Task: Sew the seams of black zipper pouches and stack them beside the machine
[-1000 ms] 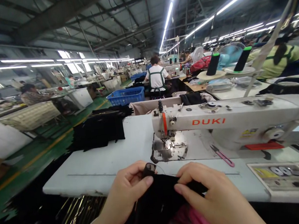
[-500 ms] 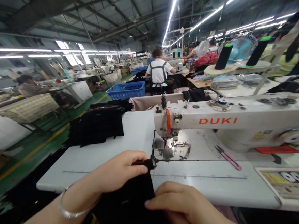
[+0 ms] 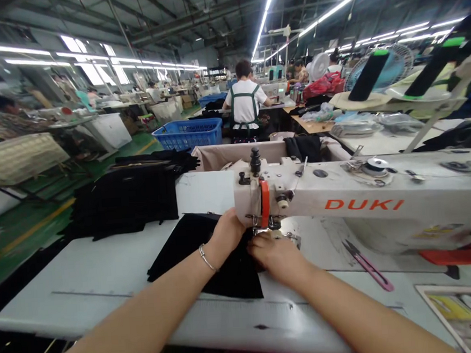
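A piece of black fabric (image 3: 196,254) lies on the sewing machine's white table, its right edge reaching under the machine head (image 3: 257,196). My left hand (image 3: 228,232), a silver bangle at its wrist, rests on the fabric's far right part; its fingertips are hidden by the machine head. Close to the needle area, my right hand (image 3: 277,255) has its fingers bent and closed on the fabric's right edge. The needle and presser foot are mostly covered by my right hand and the head.
A stack of black fabric pieces (image 3: 128,197) lies at the table's far left. Pink-handled thread snips (image 3: 369,266) lie to the right, near a tray of bobbins (image 3: 466,311). Behind the machine are a fabric-lined bin (image 3: 214,157), a blue basket (image 3: 188,134) and a seated person (image 3: 246,103).
Both hands have moved forward from the table's front edge to the machine head. The black fabric has gone with them and now lies spread flat on the table. The view has shifted slightly.
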Demonstrator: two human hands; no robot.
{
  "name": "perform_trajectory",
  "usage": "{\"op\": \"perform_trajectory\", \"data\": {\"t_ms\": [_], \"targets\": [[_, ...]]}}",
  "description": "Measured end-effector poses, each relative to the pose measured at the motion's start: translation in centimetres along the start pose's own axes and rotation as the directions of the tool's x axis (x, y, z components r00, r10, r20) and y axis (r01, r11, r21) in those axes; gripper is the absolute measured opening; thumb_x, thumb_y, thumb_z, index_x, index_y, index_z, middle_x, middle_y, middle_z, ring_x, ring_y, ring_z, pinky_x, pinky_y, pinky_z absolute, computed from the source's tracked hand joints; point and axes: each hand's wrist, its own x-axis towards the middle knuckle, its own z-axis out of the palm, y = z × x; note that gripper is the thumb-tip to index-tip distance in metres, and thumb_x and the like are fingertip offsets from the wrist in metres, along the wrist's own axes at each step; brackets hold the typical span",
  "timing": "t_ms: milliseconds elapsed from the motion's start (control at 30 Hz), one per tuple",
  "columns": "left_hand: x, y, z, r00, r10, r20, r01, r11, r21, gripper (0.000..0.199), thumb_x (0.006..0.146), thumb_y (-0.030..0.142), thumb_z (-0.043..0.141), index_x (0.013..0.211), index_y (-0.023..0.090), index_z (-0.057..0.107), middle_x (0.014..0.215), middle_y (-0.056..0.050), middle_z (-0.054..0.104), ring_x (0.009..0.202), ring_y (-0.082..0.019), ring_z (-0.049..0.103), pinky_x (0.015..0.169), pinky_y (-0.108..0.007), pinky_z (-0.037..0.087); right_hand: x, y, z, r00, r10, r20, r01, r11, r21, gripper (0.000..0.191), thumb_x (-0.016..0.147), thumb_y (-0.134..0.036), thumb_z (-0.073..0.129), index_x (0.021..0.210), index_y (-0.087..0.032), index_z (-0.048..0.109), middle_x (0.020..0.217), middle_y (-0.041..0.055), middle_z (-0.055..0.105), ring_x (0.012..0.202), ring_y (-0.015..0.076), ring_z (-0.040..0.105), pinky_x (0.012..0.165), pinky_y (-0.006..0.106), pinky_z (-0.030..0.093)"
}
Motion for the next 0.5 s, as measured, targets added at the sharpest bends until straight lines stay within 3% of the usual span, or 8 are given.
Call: {"op": "perform_trajectory", "data": {"t_ms": [133, 267, 500], "targets": [[-2.9, 1.2, 0.6, 0.998, 0.065, -0.023, -0.066, 0.998, -0.004, 0.021, 0.096, 0.018, 0.057, 0.116, 0.015, 0.063, 0.119, -0.01, 0.064, 0.114, -0.024, 0.059, 0.102, -0.045, 0.048, -2.5, 0.2, 0.5, 0.996, -0.028, -0.081, 0.03, 0.999, 0.029, 0.024, 0.096, -0.007, 0.05, 0.105, -0.018, 0.069, 0.099, 0.0092, 0.071, 0.1, 0.0197, 0.065, 0.092, 0.035, 0.053], [-5.5, 1.6, 0.3, 0.984, 0.18, 0.015, -0.179, 0.983, -0.025, 0.029, 0.097, 0.012, 0.05, 0.123, 0.018, 0.061, 0.128, -0.009, 0.064, 0.123, -0.021, 0.055, 0.109, -0.041, 0.044, -3.3, -0.2, 1.0, 0.988, -0.017, -0.155, 0.028, 0.997, 0.066, 0.024, 0.098, -0.01, 0.047, 0.111, -0.015, 0.067, 0.104, 0.0102, 0.072, 0.106, 0.0196, 0.065, 0.094, 0.036, 0.054], [-5.7, 0.8, -0.2, 0.963, 0.263, 0.053, -0.261, 0.964, -0.043, 0.036, 0.097, 0.008, 0.044, 0.129, 0.018, 0.057, 0.133, -0.009, 0.062, 0.126, -0.02, 0.054, 0.109, -0.041, 0.044, -2.6, -1.0, 0.9, 0.987, 0.002, -0.16, 0.016, 0.994, 0.111, 0.026, 0.095, -0.005, 0.046, 0.111, -0.011, 0.067, 0.103, 0.0101, 0.072, 0.105, 0.0204, 0.065, 0.096, 0.036, 0.054]]}}
